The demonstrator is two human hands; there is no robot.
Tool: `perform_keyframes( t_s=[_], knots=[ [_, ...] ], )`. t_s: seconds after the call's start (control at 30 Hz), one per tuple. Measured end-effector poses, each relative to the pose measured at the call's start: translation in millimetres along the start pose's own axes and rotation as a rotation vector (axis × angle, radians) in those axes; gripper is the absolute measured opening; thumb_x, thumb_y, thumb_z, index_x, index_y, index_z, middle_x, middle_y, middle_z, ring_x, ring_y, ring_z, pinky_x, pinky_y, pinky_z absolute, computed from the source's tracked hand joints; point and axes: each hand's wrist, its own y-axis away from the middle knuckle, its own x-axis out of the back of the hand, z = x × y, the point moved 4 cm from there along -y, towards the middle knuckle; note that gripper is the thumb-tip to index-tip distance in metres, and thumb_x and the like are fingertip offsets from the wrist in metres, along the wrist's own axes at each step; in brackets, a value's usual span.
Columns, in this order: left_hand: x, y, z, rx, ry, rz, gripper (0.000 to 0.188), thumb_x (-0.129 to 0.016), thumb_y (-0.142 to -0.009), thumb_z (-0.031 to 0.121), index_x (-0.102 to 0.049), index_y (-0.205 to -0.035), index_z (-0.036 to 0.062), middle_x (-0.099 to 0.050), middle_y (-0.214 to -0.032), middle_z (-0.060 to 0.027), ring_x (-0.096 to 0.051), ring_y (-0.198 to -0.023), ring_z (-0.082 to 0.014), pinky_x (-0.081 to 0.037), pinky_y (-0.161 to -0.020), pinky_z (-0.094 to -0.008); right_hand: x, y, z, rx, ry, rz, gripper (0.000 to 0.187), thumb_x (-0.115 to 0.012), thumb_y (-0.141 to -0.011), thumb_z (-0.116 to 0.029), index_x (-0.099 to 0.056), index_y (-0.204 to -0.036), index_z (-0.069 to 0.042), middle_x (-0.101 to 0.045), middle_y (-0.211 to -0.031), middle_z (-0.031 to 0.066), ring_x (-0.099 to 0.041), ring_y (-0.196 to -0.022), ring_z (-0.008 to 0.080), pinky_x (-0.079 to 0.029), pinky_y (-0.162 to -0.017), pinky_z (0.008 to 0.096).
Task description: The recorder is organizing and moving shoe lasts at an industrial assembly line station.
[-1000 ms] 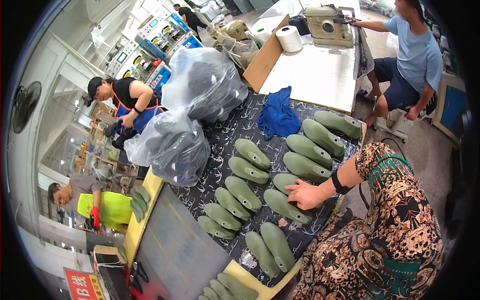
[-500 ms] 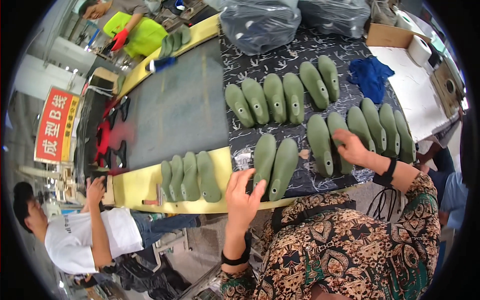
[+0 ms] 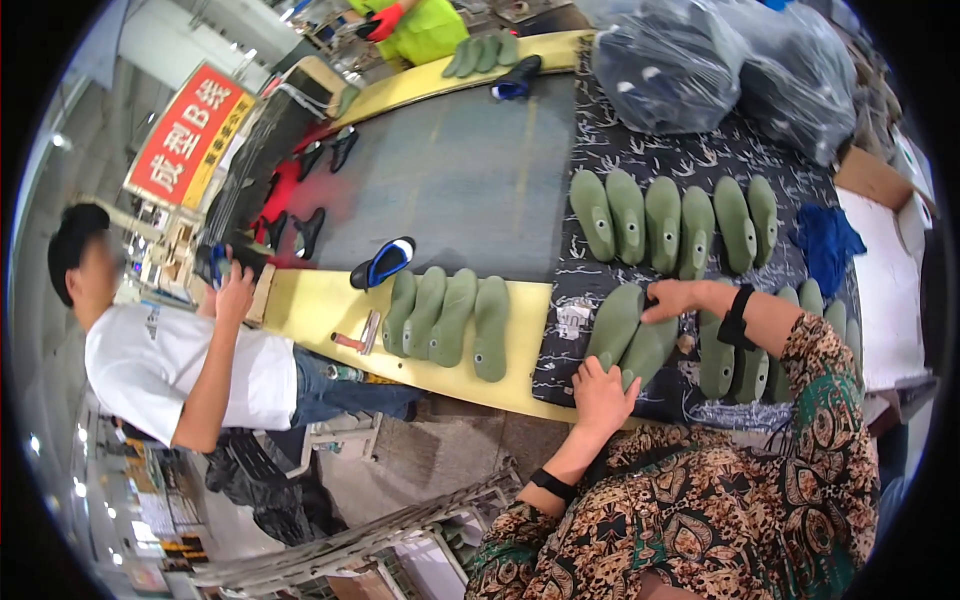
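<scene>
Two green shoe lasts (image 3: 613,322) lie side by side on the black patterned cover, heel ends toward me. My left hand (image 3: 603,398) holds their heel ends, thumb on one side and fingers on the other. My right hand (image 3: 674,299) reaches across from the right and grips the toe end of the right-hand last (image 3: 650,348). The fingers of both hands are curled, partly hiding the lasts' ends. Farther back stands a row of several green lasts (image 3: 663,225). To the right, more lasts (image 3: 716,360) lie partly behind my right forearm.
Several green lasts (image 3: 458,318), a hammer-like tool (image 3: 358,338) and a black-blue shoe (image 3: 384,263) are on the yellow ledge (image 3: 515,340) beside the grey belt (image 3: 440,180). A blue cloth (image 3: 828,245) and plastic-wrapped bundles (image 3: 665,65) lie beyond. A co-worker in white (image 3: 190,370) stands left.
My right hand has left the right-hand row and come over to the pair beside my left hand. The view has swung left. A black-blue shoe now shows by the near ledge.
</scene>
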Motion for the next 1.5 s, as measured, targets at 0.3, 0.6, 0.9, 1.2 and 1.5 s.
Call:
perform_keyframes(
  t_s=[0.3,0.6,0.9,1.2,1.5],
  knots=[
    [7,-8,-13,-0.055,0.118,0.011,0.039,-0.063,-0.078,0.037,-0.06,-0.077,-0.0018,-0.042,-0.091,-0.0174,-0.047,-0.083,-0.0361,-0.041,-0.07,-0.0445,3,7,17,-0.283,-0.384,-0.303,0.055,-0.077,-0.067,-0.042,-0.06,-0.093,0.003,-0.058,-0.082,0.0054,-0.05,-0.073,0.0147,-0.041,-0.061,0.0305],
    [13,-17,-9,-0.002,0.127,-0.181,0.043,-0.059,-0.082,0.039,-0.059,-0.089,-0.0032,-0.042,-0.105,-0.0222,-0.044,-0.094,-0.0389,-0.042,-0.073,-0.0472,-8,40,8,-0.33,-0.844,-0.321,0.056,-0.076,-0.072,-0.017,-0.049,-0.116,0.004,-0.057,-0.106,0.0117,-0.057,-0.098,0.0275,-0.056,-0.072,0.0468],
    [-6,-1,-23,0.105,0.335,-0.207,0.052,-0.051,-0.086,0.04,-0.043,-0.131,0.0156,-0.047,-0.101,-0.0247,-0.053,-0.09,-0.0416,-0.045,-0.078,-0.0459,-39,31,16,-0.434,-0.752,-0.416,0.052,-0.076,-0.073,-0.024,-0.054,-0.114,0.0,-0.057,-0.107,0.007,-0.052,-0.102,0.0213,-0.049,-0.08,0.0437],
    [-16,-28,-43,0.213,0.27,-0.05,0.041,-0.07,-0.071,0.016,-0.041,-0.096,0.0018,-0.055,-0.09,-0.0219,-0.06,-0.076,-0.0398,-0.05,-0.062,-0.0469,-22,24,-6,-0.322,-0.58,-0.509,0.063,-0.074,-0.075,-0.017,-0.043,-0.125,0.005,-0.054,-0.114,0.0122,-0.056,-0.098,0.0238,-0.053,-0.074,0.0372],
    [-1,-17,-89,0.399,0.27,-0.025,0.038,-0.069,-0.071,0.018,-0.044,-0.095,0.0008,-0.06,-0.087,-0.0233,-0.06,-0.08,-0.0404,-0.048,-0.07,-0.0471,-28,22,15,-0.346,-0.556,-0.486,0.071,-0.075,-0.074,-0.016,-0.037,-0.128,0.01,-0.043,-0.128,0.0167,-0.051,-0.106,0.0265,-0.055,-0.074,0.037]
  ],
)
